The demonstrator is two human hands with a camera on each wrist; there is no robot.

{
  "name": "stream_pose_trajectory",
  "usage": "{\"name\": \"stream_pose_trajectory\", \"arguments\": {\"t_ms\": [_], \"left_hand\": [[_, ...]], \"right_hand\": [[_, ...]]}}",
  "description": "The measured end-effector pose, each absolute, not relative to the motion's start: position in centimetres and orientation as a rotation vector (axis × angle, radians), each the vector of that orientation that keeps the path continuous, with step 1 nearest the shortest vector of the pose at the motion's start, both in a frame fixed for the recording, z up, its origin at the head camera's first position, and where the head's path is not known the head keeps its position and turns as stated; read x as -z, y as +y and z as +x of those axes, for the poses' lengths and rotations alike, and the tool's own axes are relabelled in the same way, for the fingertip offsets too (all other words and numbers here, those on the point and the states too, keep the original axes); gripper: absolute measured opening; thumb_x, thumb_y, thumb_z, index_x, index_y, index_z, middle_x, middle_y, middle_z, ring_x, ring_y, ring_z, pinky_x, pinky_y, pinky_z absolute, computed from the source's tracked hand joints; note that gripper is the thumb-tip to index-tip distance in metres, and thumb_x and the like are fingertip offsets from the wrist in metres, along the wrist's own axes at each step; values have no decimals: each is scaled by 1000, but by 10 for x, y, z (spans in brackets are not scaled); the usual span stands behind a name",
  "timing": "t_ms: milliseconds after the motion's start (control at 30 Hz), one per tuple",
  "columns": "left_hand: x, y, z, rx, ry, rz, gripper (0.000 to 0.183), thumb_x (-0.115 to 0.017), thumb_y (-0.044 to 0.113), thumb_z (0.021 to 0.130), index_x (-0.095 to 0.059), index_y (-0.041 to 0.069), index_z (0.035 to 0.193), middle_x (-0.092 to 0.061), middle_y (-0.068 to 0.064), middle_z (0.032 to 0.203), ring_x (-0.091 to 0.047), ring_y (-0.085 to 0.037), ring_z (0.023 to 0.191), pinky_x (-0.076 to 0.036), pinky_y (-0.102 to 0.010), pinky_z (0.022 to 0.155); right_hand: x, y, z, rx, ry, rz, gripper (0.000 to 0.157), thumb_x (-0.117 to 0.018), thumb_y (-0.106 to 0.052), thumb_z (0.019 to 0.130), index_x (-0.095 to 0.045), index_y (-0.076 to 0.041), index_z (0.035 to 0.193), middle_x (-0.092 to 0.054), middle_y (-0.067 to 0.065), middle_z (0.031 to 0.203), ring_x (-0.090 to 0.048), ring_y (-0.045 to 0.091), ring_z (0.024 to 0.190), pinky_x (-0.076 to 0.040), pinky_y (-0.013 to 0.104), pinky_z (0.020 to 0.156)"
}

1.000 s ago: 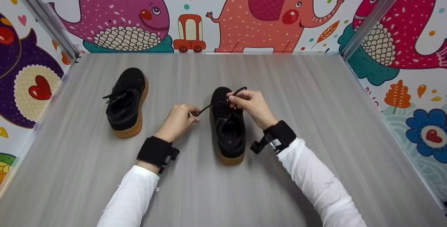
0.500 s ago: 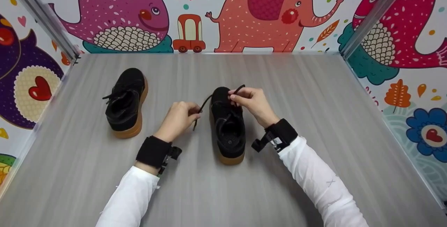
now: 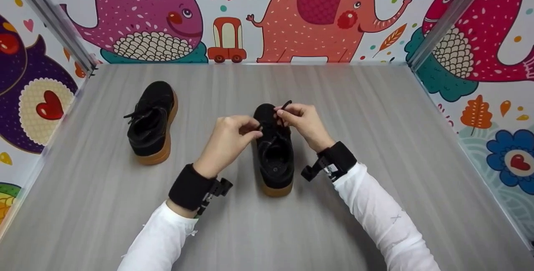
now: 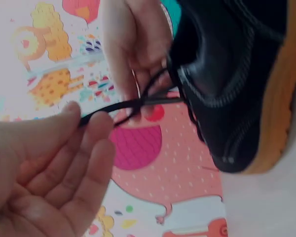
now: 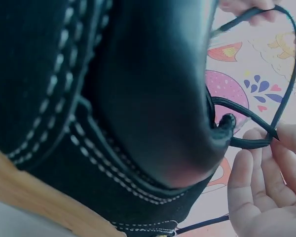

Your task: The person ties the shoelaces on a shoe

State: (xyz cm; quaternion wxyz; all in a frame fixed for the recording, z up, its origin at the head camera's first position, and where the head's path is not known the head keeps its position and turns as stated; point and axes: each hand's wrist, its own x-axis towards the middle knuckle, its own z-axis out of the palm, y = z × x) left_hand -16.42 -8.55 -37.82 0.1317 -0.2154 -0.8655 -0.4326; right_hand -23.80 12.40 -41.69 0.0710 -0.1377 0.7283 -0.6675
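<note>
Black lace (image 4: 122,105), strung from the shoe (image 3: 271,142) on the counter (image 3: 238,229); should handle light and limp, best pinched near its ends. Clamped in the grip of left hand (image 3: 229,141) at the shoe's ten o'clock and right hand (image 3: 308,126) at one; perhaps looped between, though blurred.

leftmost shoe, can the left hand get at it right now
Likely yes: the head view shows nothing between the left hand and the leftmost shoe, though that hand pinches a lace of the other shoe.
</note>
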Motion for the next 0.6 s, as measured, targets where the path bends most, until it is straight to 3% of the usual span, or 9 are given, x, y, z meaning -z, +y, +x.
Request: {"name": "stream_pose_trajectory", "arguments": {"t_ms": [200,433,600], "left_hand": [[388,-68,-161,1163,-2282,-765,8,-75,2,77,-70,2,84,-69,-7,82,-66,-15,73,-54,-24,64],[415,-58,-165,963,-2096,-897,10,-72,-3,79,-69,2,87,-69,-8,92,-66,-19,90,-53,-24,82],[428,-56,-170,795,-2057,-933,10,-69,-5,81,-68,1,88,-68,-8,95,-65,-19,90,-52,-25,85]], "right_hand": [[411,123,-234,2006,2179,-399,24,-63,-11,91,-66,11,100,-70,11,94,-59,11,74,-49,26,70],[393,119,-221,2015,2181,-400,19,-61,-7,91,-66,11,94,-69,16,102,-60,10,76,-49,25,71],[395,120,-221,2028,2168,-408,20,-61,-6,91,-66,12,97,-69,17,102,-61,11,79,-49,25,72]]}}
